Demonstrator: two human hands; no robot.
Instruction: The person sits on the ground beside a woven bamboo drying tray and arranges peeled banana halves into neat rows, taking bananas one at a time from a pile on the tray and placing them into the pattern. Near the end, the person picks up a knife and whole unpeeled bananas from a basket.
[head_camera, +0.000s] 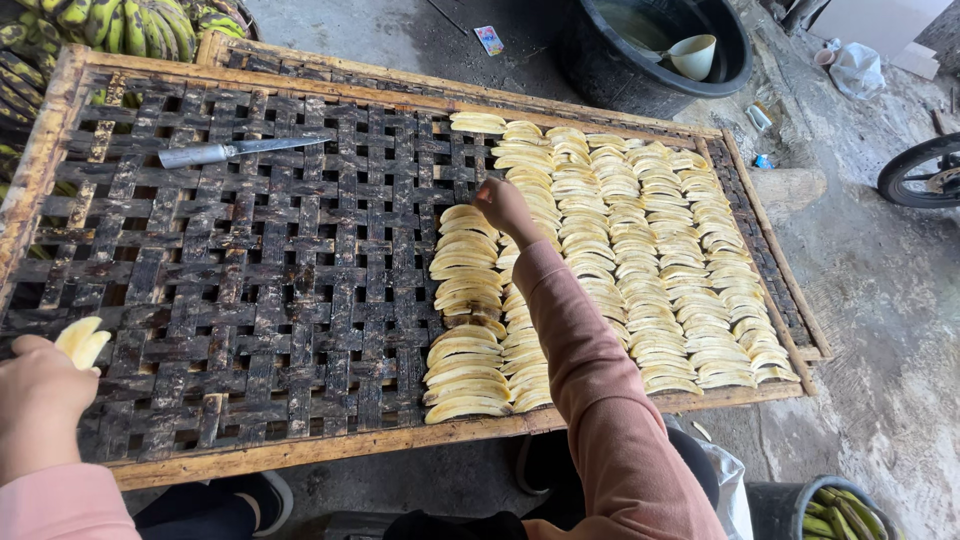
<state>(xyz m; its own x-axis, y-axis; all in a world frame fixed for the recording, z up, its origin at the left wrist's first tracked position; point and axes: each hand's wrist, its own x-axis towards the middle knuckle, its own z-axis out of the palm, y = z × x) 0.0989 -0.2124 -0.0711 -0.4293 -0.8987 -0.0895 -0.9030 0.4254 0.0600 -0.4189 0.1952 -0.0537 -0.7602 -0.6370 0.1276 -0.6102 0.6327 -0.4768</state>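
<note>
**Laying banana slices on a woven rack**

Right hand (503, 205) reaches out over the rack (250, 290), fingers pressed together at the top of the leftmost column of slices (620, 260), touching or just above one there; exact pinch cannot be told. Pink sleeve runs back toward the near edge. Left hand (40, 395) sits at the rack's near-left corner, closed around a small stack of slices (82, 342) that sticks up out of the fist.

Laid slices cover the right part of the rack in tight overlapping columns, from far edge to near edge. The left part is bare dark lattice in a wooden frame. A knife (240, 150) lies near the far-left corner, blade pointing right, well apart from both hands.

Off the rack: green bananas (120, 25) beyond the far-left corner, a black tub (655, 50) with a pale scoop (692, 55) beyond the far edge, a wheel (925, 172) to the right, a bucket (835, 510) of green bananas near bottom right.
</note>
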